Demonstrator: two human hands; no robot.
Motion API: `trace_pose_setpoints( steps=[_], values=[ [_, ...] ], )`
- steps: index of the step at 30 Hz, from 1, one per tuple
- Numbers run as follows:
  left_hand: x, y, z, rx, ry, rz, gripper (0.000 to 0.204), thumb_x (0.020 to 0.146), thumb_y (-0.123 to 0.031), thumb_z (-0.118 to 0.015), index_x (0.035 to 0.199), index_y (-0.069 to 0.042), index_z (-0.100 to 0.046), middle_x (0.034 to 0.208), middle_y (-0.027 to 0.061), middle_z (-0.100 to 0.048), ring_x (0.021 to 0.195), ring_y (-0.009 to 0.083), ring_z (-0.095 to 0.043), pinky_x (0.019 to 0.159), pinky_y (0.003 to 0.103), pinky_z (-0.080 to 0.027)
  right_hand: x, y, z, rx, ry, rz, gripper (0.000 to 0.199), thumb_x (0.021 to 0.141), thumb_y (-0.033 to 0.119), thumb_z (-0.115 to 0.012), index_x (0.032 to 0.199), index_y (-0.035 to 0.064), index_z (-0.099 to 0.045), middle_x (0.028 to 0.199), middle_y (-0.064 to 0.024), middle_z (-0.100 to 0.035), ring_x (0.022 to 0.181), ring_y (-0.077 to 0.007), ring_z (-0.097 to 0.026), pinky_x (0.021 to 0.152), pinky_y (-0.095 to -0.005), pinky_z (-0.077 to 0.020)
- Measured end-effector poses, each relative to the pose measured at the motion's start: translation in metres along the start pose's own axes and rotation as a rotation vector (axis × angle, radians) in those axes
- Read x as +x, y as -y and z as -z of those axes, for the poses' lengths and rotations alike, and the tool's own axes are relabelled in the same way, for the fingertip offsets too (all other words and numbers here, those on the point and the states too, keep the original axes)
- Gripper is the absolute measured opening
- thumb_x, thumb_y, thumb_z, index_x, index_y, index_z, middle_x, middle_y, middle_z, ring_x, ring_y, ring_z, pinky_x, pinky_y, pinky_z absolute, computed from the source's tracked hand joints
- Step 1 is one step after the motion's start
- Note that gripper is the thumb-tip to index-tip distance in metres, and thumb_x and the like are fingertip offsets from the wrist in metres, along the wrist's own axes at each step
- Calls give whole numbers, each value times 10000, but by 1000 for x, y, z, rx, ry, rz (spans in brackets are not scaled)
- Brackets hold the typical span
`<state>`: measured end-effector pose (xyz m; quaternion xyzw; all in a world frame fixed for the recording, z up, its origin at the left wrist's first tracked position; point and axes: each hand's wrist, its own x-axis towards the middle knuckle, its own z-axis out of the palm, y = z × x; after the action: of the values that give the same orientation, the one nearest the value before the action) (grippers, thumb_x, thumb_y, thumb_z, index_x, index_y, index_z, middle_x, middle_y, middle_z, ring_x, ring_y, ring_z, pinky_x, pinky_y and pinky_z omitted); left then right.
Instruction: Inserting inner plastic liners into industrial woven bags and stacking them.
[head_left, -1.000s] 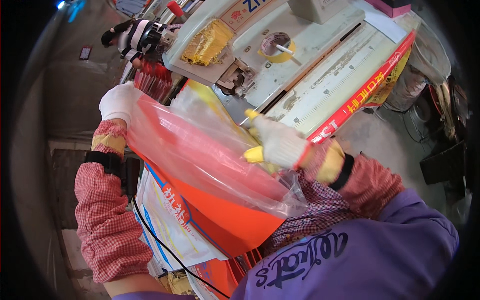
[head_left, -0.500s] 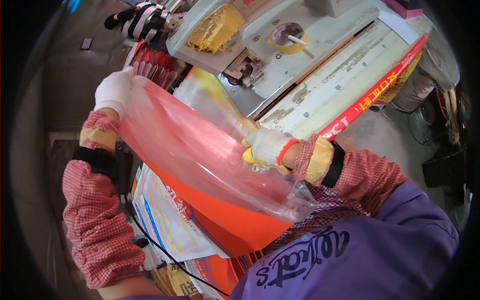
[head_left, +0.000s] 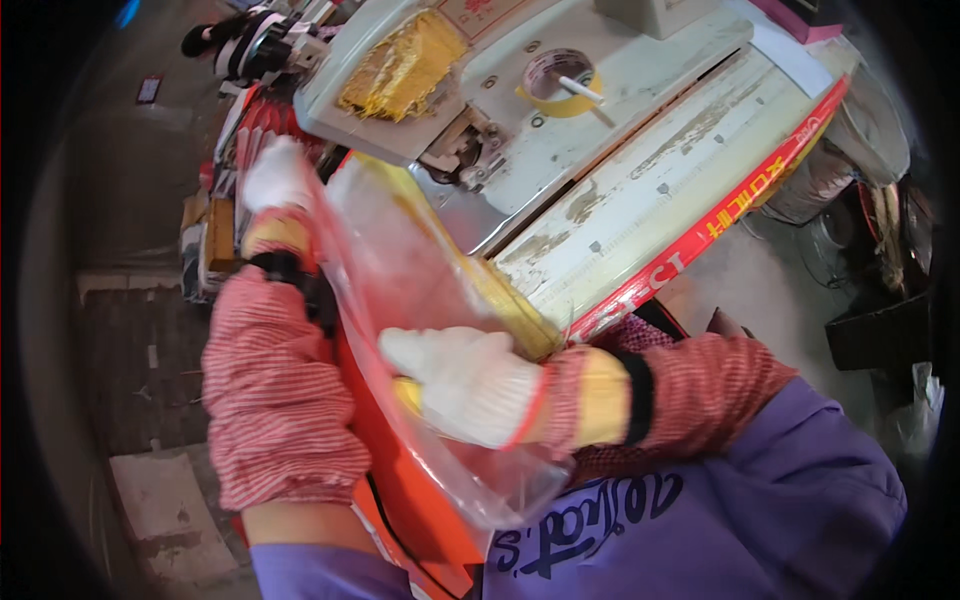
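A red woven plastic sack (head_left: 390, 490) with clear film (head_left: 500, 490) about it hangs across my lap, beside the sewing machine (head_left: 640, 60). My left hand (head_left: 278, 178), in a white glove and blurred by motion, is closed on its far left end. Closer to my body, my right hand (head_left: 465, 385) grips the film and sack with bent fingers; its glove is white with a yellow palm. Most of its fingertips are hidden. A yellowish, partly clear piece of plastic (head_left: 420, 230) lies between the sack and the machine's bed edge.
On the machine rest a yellow cloth (head_left: 405, 65) and a tape roll (head_left: 565, 85) with a white stick. A red printed strip (head_left: 700, 245) runs along its front edge. Folded red sacks (head_left: 262, 130) are stacked at far left. Dark boxes (head_left: 880, 335) stand at right.
My left hand has swung right, drawing its end of the sack closer to the machine. My right hand has come down and left, nearer my body. The view has shifted slightly.
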<state>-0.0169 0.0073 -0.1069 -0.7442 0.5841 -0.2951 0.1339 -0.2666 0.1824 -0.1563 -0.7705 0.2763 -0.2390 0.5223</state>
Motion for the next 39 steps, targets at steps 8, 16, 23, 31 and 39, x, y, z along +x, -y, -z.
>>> trace_pose_setpoints(
  steps=[8,16,23,31,39],
  values=[
    [-65,-64,-81,-249,-351,-500,130,772,-118,-489,838,-147,-597,794,32,-612,594,241,-603,500,353,-470,-126,-91,49,428,-108,-445,235,809,202,-596,994,57,-604,845,-76,-639,781,-109,-576,712,-251,-450],
    [-56,-72,-77,-695,-557,-559,151,717,-78,-543,850,-127,-595,812,56,-601,727,251,-588,596,330,-467,-125,-84,42,811,-251,-662,356,804,51,-561,1159,58,-565,837,-71,-636,769,-99,-568,712,-222,-451],
    [-44,-61,-72,-562,-368,-688,167,758,-210,-537,892,-139,-606,815,102,-594,749,289,-591,643,378,-480,-119,-66,57,25,-273,-504,340,725,0,-586,1054,74,-632,720,-132,-624,638,-135,-581,613,-246,-462],
    [-67,-72,-31,-488,38,-682,189,820,-230,-473,920,-158,-615,731,125,-601,708,309,-596,641,409,-472,-155,-87,43,-302,-66,-552,261,821,301,-559,981,104,-622,588,-117,-557,543,-271,-569,495,-335,-452],
    [24,-13,-26,-363,-93,-224,144,751,-128,-530,839,-107,-642,855,125,-630,815,307,-612,678,408,-498,3,-99,43,157,-89,214,350,863,327,-405,1060,67,-533,991,-87,-583,876,-228,-582,728,-350,-489]
  ],
)
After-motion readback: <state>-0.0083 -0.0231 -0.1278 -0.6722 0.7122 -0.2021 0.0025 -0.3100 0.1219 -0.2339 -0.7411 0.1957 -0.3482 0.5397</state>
